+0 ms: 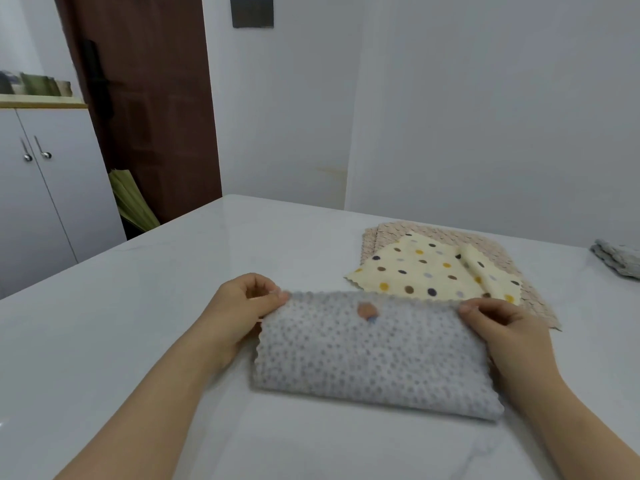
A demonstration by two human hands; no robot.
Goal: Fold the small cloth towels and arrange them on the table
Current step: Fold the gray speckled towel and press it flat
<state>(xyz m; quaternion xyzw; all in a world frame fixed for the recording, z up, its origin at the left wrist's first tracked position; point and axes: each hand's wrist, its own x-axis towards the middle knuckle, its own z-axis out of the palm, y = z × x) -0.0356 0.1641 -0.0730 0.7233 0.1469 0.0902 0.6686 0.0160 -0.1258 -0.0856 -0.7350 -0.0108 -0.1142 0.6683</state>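
Observation:
A grey dotted towel (367, 355) lies folded in half on the white table (138, 306), its fold toward me. My left hand (242, 306) pinches its far left corner. My right hand (502, 327) pinches its far right corner. A small orange tag (366, 310) shows near the far edge. Behind it, a cream polka-dot towel (426, 268) lies on top of a beige textured towel (398, 230).
A folded grey towel (620, 261) sits at the table's right edge. A white cabinet (41, 188) stands to the left, beside a brown door (149, 98) with a green umbrella (131, 199) leaning by it. White walls close off the far side.

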